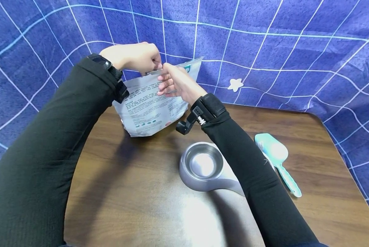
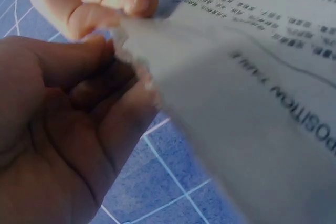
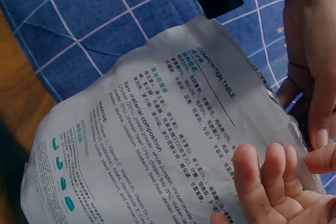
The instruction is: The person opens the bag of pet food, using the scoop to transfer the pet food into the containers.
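A white printed pet food bag (image 1: pixel 153 109) stands at the back left of the table, leaning toward the blue cloth. Its top edge is held between both hands, which meet there. The left hand (image 1: pixel 141 56) pinches the edge from above, knuckles up. Beside it, thumb and forefinger of the right hand (image 1: pixel 181 82) pinch the same edge, and its other fingers lie along the printed face. In the left wrist view the bag's edge (image 2: pixel 139 66) looks ragged near the fingertips. The right wrist view shows the printed composition panel (image 3: pixel 157 129); the bag's contents are hidden.
A grey pet bowl (image 1: pixel 203 164) with a metal insert sits mid-table, partly under the right forearm. Right of that arm lies a mint-green scoop (image 1: pixel 274 151). A blue gridded cloth (image 1: pixel 264 58) with white stars hangs behind the wooden table (image 1: pixel 126 206).
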The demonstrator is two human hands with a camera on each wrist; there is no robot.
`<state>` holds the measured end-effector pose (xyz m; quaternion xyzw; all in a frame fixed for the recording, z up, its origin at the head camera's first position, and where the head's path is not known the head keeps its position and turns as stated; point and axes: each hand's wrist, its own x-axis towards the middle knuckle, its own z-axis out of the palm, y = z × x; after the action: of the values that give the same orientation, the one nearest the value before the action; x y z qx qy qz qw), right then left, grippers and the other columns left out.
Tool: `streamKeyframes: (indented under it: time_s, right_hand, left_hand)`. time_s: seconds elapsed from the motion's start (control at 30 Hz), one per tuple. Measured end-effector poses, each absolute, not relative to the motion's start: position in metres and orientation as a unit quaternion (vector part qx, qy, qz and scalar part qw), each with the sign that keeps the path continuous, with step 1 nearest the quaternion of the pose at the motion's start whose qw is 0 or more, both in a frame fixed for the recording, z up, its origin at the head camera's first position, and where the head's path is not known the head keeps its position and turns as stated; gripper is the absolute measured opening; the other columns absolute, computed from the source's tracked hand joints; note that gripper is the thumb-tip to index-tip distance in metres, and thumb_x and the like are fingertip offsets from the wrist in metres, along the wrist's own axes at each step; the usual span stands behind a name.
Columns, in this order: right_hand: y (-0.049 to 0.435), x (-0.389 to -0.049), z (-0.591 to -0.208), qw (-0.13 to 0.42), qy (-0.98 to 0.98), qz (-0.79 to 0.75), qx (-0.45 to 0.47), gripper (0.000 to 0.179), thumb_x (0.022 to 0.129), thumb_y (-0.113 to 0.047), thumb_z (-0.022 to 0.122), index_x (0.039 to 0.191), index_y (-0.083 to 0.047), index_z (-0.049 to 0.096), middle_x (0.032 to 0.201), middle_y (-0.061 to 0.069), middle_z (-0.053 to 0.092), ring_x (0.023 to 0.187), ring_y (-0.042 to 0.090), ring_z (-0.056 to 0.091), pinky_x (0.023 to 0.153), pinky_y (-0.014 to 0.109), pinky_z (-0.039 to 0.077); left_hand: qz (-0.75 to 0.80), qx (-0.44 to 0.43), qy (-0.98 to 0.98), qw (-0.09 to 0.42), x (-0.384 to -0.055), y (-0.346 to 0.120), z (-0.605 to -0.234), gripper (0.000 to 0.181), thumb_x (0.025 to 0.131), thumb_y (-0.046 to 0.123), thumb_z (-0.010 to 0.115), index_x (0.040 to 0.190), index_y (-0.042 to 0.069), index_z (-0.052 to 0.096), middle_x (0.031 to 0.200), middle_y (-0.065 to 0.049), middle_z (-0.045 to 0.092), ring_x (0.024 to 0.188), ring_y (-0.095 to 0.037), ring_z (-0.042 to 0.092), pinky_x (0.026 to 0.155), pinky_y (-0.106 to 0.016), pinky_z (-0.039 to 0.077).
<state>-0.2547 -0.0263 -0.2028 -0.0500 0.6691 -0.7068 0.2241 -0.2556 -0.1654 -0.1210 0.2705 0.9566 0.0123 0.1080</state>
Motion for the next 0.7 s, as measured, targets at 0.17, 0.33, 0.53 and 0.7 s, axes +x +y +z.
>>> streamKeyframes:
  time_s: [0.17, 0.33, 0.53, 0.7]
  right_hand:
    - [-0.027, -0.255, -0.2, 0.219, 0.673, -0.705, -0.045, 0.017, 0.09, -0.015, 0.044, 0.081, -0.008, 0.057, 0.06, 0.003, 0.051, 0.054, 0.02, 0.06, 0.075, 0.036, 0.051]
    - [-0.033, -0.253, -0.201, 0.184, 0.67, -0.719, -0.028, 0.021, 0.088, -0.008, 0.043, 0.069, -0.008, 0.051, 0.05, -0.001, 0.035, 0.038, 0.013, 0.04, 0.051, 0.025, 0.042]
    - [-0.037, -0.251, -0.204, 0.155, 0.651, -0.742, -0.025, 0.03, 0.091, -0.007, 0.039, 0.062, -0.008, 0.043, 0.045, -0.005, 0.022, 0.037, 0.007, 0.015, 0.044, 0.024, 0.021]
    - [-0.037, -0.248, -0.204, 0.14, 0.662, -0.736, -0.02, 0.032, 0.092, -0.008, 0.037, 0.061, -0.008, 0.04, 0.044, -0.004, 0.022, 0.036, 0.008, 0.017, 0.04, 0.023, 0.021]
  left_hand:
    - [0.024, 0.283, 0.953, 0.107, -0.257, -0.165, -0.119, 0.017, 0.089, 0.0, 0.055, 0.091, -0.005, 0.071, 0.078, -0.01, 0.068, 0.059, -0.016, 0.062, 0.058, -0.027, 0.049]
    - [-0.009, 0.308, 0.951, 0.032, -0.257, -0.159, -0.125, 0.019, 0.072, -0.009, 0.05, 0.062, -0.001, 0.064, 0.055, -0.002, 0.054, 0.047, -0.012, 0.043, 0.045, -0.025, 0.035]
    - [-0.043, 0.303, 0.952, -0.016, -0.25, -0.154, -0.129, 0.021, 0.07, -0.007, 0.048, 0.055, 0.007, 0.044, 0.051, 0.001, 0.033, 0.045, -0.013, 0.033, 0.043, -0.028, 0.026]
    - [-0.054, 0.298, 0.953, -0.026, -0.249, -0.152, -0.13, 0.017, 0.072, -0.006, 0.049, 0.058, 0.005, 0.05, 0.054, -0.002, 0.039, 0.048, -0.016, 0.039, 0.044, -0.029, 0.03]
